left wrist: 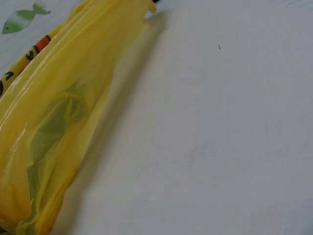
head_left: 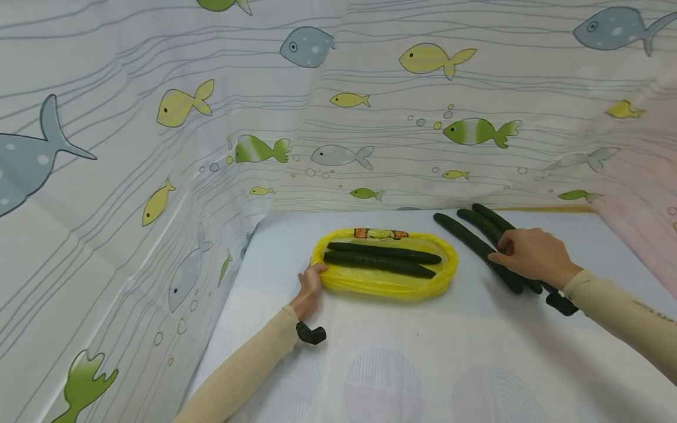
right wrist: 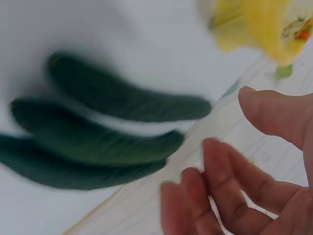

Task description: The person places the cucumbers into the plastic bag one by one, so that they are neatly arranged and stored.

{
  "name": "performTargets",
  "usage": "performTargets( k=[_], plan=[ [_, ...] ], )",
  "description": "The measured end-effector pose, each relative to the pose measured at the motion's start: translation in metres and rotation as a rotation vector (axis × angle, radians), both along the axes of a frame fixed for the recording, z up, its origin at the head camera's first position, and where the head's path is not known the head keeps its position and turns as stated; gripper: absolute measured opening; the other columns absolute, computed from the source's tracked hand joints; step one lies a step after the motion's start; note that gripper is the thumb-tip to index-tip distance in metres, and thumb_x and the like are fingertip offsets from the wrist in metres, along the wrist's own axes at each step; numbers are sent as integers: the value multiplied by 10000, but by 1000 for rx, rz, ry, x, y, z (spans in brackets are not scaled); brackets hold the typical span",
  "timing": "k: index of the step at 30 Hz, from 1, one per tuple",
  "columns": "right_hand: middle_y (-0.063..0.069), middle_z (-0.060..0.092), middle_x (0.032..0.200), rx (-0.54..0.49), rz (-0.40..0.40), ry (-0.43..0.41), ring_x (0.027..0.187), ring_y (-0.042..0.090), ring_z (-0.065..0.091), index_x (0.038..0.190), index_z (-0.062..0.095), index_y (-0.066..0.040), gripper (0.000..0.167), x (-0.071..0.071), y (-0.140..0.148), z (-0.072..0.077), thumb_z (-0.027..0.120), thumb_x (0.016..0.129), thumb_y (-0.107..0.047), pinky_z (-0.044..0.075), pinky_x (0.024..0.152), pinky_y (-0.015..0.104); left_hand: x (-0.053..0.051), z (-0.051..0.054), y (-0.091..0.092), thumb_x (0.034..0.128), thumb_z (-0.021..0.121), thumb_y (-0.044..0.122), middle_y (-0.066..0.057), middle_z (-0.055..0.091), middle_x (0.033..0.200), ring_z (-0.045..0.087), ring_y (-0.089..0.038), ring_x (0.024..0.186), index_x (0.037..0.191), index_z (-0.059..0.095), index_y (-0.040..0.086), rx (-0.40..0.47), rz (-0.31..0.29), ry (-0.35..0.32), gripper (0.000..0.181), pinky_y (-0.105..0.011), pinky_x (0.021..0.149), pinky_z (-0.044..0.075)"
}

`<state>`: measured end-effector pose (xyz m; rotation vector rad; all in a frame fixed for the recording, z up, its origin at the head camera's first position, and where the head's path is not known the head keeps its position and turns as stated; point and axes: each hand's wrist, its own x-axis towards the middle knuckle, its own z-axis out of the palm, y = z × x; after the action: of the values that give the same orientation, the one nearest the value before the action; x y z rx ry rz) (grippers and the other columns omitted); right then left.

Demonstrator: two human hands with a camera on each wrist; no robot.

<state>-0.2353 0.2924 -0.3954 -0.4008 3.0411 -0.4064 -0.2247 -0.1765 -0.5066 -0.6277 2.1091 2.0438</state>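
In the head view a yellow plastic bag lies with its mouth spread wide, a printed label on its far rim. Two dark green cucumbers rest side by side inside it. My left hand grips the bag's left edge; most of its fingers are hidden. To the right, three loose cucumbers lie slanted on the table. Over them hovers my right hand. The right wrist view shows its thumb and fingers spread apart beside the cucumbers, with nothing between them.
A white table with faint round patterns carries everything. Fish-printed sheeting hangs behind it and along the left. Black devices sit on the left wrist and the right wrist.
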Motion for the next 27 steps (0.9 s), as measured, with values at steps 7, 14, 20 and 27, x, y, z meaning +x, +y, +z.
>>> performTargets(
  k=[7,14,20,27],
  plan=[
    [238,773,989,59,-62,-66,738,311,695,1256,643,144,622,0,50,-11,719,969,-403,511,495,404,0,0,-1,945,464,312,-148,-327,1731,-259,-307,1623,1679,115,-40,15,3,-4,886,-521,1327,-117],
    [349,727,1025,73,-97,-135,759,416,704,1268,579,220,644,0,86,-33,621,1032,-378,528,523,483,1,-1,0,949,455,307,-159,-319,1733,-265,-313,1620,1680,107,-36,-3,-10,-9,879,-533,1323,-121],
    [366,712,1017,46,-106,-202,753,395,698,1304,536,229,711,2,102,-53,519,1093,-449,531,543,511,2,-1,1,950,457,302,-164,-318,1732,-256,-313,1623,1672,108,-60,-3,-3,-10,880,-528,1323,-124],
    [356,707,990,12,-116,-210,770,373,682,1294,548,214,687,3,109,-64,392,1130,-435,520,562,500,2,0,1,961,435,299,-162,-276,1748,-290,-297,1613,1668,150,-61,-10,-16,3,843,-526,1317,-148]
  ],
)
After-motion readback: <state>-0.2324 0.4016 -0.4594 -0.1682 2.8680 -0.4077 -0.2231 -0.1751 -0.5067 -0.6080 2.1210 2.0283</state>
